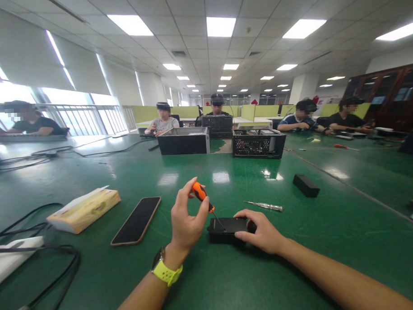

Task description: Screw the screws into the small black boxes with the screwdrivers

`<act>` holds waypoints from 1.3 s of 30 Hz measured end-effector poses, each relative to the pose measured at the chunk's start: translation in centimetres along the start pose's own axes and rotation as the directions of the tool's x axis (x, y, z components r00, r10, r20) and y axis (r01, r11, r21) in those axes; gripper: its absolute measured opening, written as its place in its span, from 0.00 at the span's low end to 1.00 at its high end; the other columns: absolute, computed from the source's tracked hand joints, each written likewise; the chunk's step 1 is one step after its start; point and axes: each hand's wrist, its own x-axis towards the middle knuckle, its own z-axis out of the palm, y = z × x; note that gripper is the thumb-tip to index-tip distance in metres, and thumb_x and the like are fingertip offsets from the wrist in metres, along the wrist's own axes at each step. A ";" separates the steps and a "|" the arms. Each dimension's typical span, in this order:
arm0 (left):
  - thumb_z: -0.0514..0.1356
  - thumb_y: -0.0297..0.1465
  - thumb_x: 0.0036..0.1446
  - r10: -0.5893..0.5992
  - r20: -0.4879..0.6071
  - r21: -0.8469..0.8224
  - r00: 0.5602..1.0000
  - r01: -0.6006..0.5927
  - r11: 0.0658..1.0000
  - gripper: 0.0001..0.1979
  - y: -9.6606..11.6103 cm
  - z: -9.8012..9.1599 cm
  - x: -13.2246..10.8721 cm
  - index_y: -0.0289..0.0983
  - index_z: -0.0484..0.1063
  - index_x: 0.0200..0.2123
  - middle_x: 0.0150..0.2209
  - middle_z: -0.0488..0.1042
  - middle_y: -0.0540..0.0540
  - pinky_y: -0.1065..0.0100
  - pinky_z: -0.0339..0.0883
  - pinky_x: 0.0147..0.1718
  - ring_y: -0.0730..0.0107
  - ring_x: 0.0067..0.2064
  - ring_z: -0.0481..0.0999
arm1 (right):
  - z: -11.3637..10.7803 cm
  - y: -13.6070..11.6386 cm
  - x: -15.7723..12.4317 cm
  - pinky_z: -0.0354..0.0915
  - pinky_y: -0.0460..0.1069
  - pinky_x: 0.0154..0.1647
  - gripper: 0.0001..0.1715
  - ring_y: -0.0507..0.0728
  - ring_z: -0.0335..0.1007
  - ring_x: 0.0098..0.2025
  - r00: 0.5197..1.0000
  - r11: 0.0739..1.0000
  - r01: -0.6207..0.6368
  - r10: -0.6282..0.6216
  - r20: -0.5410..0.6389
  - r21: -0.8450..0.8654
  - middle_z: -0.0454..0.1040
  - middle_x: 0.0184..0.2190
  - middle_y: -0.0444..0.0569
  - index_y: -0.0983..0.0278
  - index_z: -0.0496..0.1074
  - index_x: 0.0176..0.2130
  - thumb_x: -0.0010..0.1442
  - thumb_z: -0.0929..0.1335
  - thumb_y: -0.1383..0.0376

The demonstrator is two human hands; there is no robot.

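An orange and black screwdriver (199, 191) is held in my left hand (189, 214), between the thumb and fingers, with its shaft slanting down to the right. Its tip meets the top of a black rectangular box (224, 235) lying on the green table (184, 287). Around the right end of that box are the thumb and fingers of my right hand (261, 232), which grip it. Just behind my right hand lies a thin clear-handled screwdriver (265, 206). Farther right sits a second, smaller black block (305, 186).
On the left are a phone (137, 221), a yellow tissue pack (84, 211), a white power strip (15, 259) and black cables (66, 273). Metal computer cases (184, 143) stand farther back. Several people sit around the table's far side. An orange screwdriver (341, 146) lies at the far right.
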 end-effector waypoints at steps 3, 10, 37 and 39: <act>0.58 0.28 0.59 0.002 0.046 -0.114 0.999 0.004 0.993 0.26 0.1 0.0 0.0 0.38 0.57 0.60 0.48 0.74 0.42 0.58 0.68 0.49 0.63 0.47 0.75 | -0.1 -0.1 0.0 0.63 0.49 0.38 0.20 0.56 0.69 0.37 1.000 1.000 -0.005 0.005 0.000 0.001 0.75 0.37 0.47 0.63 0.72 0.45 0.53 0.71 0.57; 0.67 0.33 0.51 0.054 -0.002 0.050 0.999 -0.054 0.997 0.31 -0.3 0.0 0.1 0.40 0.62 0.57 0.46 0.72 0.44 0.61 0.69 0.44 0.64 0.43 0.74 | 0.0 -0.1 -0.1 0.62 0.49 0.37 0.20 0.55 0.69 0.36 1.000 1.000 -0.007 0.007 0.005 0.008 0.74 0.37 0.47 0.63 0.72 0.45 0.53 0.71 0.57; 0.62 0.28 0.56 0.025 0.056 -0.075 0.998 -0.021 0.997 0.31 0.0 0.3 -0.5 0.38 0.56 0.61 0.44 0.75 0.44 0.62 0.70 0.45 0.65 0.42 0.75 | 0.2 0.3 -0.1 0.62 0.49 0.38 0.21 0.56 0.69 0.36 1.000 1.000 -0.009 0.009 0.005 0.012 0.75 0.37 0.47 0.63 0.72 0.45 0.53 0.72 0.58; 0.60 0.26 0.56 0.019 0.079 -0.157 0.997 -0.006 0.988 0.31 0.0 0.3 -0.6 0.38 0.54 0.62 0.46 0.75 0.43 0.62 0.70 0.45 0.66 0.43 0.75 | 0.2 0.3 0.0 0.62 0.49 0.37 0.21 0.56 0.69 0.36 1.000 1.000 -0.006 0.006 0.005 0.011 0.75 0.37 0.47 0.63 0.72 0.45 0.53 0.72 0.58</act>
